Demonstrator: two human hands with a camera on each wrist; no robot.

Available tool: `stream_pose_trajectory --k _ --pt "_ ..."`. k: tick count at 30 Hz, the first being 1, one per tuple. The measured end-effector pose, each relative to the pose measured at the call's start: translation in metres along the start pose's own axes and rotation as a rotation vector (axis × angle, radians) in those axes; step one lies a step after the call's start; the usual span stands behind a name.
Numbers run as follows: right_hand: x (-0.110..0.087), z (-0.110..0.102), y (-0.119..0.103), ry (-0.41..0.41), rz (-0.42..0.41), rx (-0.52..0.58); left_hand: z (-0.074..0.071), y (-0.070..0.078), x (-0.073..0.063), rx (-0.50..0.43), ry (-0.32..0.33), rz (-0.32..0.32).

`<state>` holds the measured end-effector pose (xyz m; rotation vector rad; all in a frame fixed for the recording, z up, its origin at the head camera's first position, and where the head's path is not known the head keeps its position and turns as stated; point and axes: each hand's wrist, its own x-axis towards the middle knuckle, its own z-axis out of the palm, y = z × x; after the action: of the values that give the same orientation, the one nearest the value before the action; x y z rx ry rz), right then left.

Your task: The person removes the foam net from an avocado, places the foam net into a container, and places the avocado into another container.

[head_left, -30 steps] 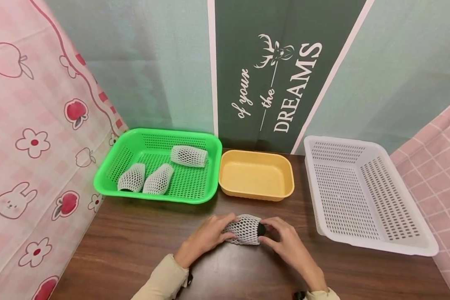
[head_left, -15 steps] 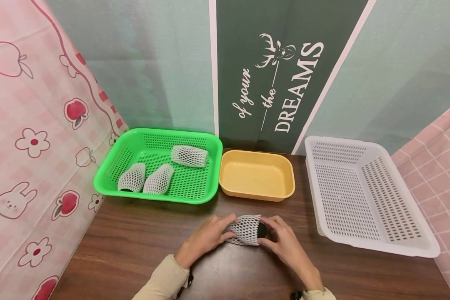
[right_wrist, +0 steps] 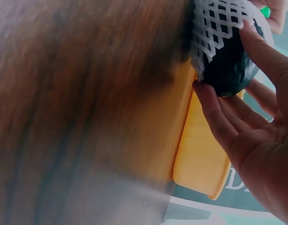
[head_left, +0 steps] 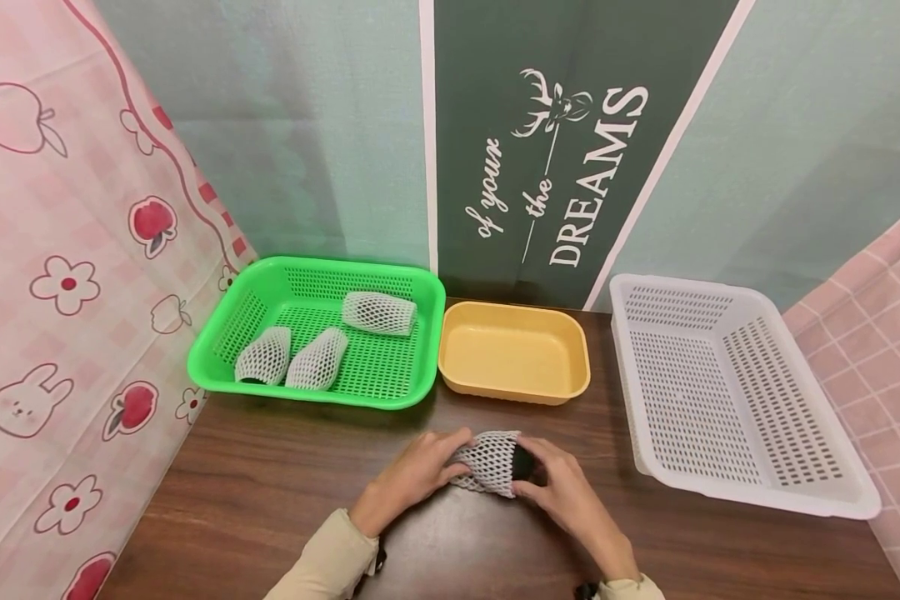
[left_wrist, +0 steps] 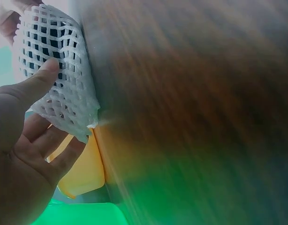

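A dark avocado (right_wrist: pixel 231 70) lies in a white foam net sleeve (head_left: pixel 487 462) low over the table, its dark end bare on the right. My left hand (head_left: pixel 418 465) grips the sleeve's left part, thumb on the near side and fingers beneath the loose end in the left wrist view (left_wrist: pixel 41 108). Around the bare end curls my right hand (head_left: pixel 566 483), its thumb and a fingertip right at the sleeve's edge. The rest of the avocado shows dark through the mesh.
A green basket (head_left: pixel 315 398) at the left holds three net-sleeved pieces, such as the upper sleeved piece (head_left: pixel 378 312). A yellow tray (head_left: pixel 513 387) stands at the middle back. At the right is a white basket (head_left: pixel 750 492). Curtains hang behind and at both sides.
The sleeve's right edge has moved slightly left, and more of the avocado's dark end shows. My right hand has shifted a little left and downward; my left hand stays in place.
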<state>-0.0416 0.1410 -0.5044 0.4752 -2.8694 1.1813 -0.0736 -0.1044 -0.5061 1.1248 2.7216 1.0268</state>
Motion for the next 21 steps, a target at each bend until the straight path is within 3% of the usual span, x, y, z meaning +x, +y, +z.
stream_pose_trajectory --k 12,21 --pt "-0.0018 0.0025 -0.0001 0.003 -0.004 -0.025 0.0001 -0.0005 0.0021 0.013 -0.023 0.001" --pt "-0.0059 0.0014 0.0019 0.021 -0.015 -0.02 0.0012 0.0008 0.0022 0.053 0.023 0.041"
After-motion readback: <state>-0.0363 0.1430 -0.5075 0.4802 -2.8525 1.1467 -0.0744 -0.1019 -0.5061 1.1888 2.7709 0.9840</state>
